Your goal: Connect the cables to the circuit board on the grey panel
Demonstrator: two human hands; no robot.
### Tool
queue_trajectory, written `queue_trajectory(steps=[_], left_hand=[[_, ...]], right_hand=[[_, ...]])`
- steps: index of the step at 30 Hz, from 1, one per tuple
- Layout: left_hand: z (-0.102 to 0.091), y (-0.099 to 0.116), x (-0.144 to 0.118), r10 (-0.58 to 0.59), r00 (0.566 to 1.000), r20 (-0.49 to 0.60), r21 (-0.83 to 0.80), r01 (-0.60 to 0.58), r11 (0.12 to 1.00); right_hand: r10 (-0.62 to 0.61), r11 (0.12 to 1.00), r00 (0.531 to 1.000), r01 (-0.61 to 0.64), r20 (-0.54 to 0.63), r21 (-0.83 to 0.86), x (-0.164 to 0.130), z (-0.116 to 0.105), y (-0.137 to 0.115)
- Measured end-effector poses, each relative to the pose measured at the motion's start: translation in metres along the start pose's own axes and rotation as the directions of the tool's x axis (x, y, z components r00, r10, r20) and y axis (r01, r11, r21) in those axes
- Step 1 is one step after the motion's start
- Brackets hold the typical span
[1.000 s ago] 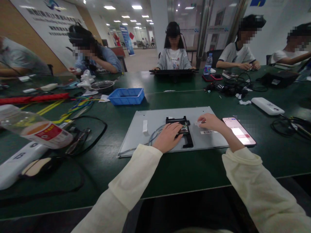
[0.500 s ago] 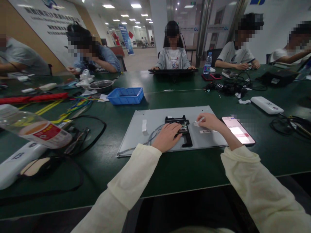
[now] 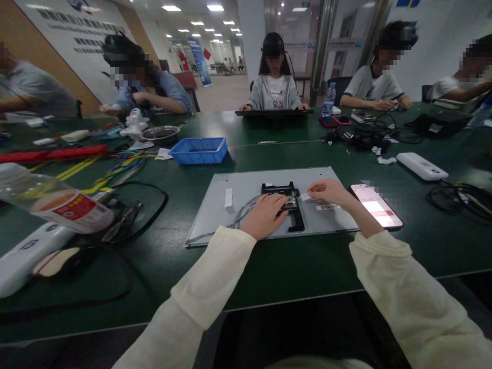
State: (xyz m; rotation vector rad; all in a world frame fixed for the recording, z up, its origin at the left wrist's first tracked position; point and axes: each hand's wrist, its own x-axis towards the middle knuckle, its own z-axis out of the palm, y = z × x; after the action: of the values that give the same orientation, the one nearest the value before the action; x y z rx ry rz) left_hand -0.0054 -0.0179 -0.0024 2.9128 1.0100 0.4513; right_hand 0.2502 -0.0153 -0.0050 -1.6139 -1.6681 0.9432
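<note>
A flat grey panel (image 3: 209,210) lies on the green table in front of me. On it sits a black plastic frame (image 3: 296,222) with a small circuit board (image 3: 291,200) inside. My left hand (image 3: 265,216) rests with fingers stretched over the frame and board, partly hiding them and the end of a grey cable (image 3: 235,220). To the right, my right hand (image 3: 328,192) pinches a small white strip (image 3: 305,197) just above the panel, near the frame's right side. A white block-like strip (image 3: 228,198) lies on the panel's left part, and a printed label (image 3: 325,207) on its right.
A lit phone (image 3: 378,207) lies right of the panel, a blue tray (image 3: 200,151) behind it. At left are a drink bottle (image 3: 73,207) and a black cord (image 3: 163,202). A white power bank-like device (image 3: 421,166) is at right. Several people sit around the table.
My right hand has moved slightly left with the white strip, which now shows flatter and nearer the black frame. My left hand stays in place.
</note>
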Motion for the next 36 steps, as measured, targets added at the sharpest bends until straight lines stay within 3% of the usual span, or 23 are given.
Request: queue_trajectory(steps=[5,9,13,21,29,36], left_hand=[[0.001,0.000,-0.001,0.006,1.000,0.003,0.005,-0.006,1.000],[-0.003,0.004,0.000,0.007,1.000,0.007,0.051,-0.007,0.999],[-0.009,0.013,0.002,0.112,0.993,0.039,0.155,-0.117,0.981],[-0.007,0.018,0.008,0.146,0.982,0.123,0.178,-0.166,0.970],[-0.006,0.017,0.009,0.152,0.982,0.110,0.127,-0.165,0.978],[-0.005,0.017,0.009,0.139,0.985,0.105,0.139,-0.153,0.978]], right_hand=[[0.066,0.969,0.991,-0.091,0.114,0.228,-0.007,0.010,-0.009],[0.093,0.962,0.982,-0.131,0.163,0.241,-0.009,0.013,-0.010],[0.080,0.970,0.986,-0.111,0.148,0.215,-0.007,0.016,-0.009],[0.025,0.998,0.994,-0.032,0.110,0.062,-0.005,0.021,-0.007],[-0.188,0.955,0.982,0.185,0.010,-0.231,-0.010,0.022,-0.015],[-0.214,0.940,0.977,0.208,0.010,-0.270,-0.013,0.022,-0.018]])
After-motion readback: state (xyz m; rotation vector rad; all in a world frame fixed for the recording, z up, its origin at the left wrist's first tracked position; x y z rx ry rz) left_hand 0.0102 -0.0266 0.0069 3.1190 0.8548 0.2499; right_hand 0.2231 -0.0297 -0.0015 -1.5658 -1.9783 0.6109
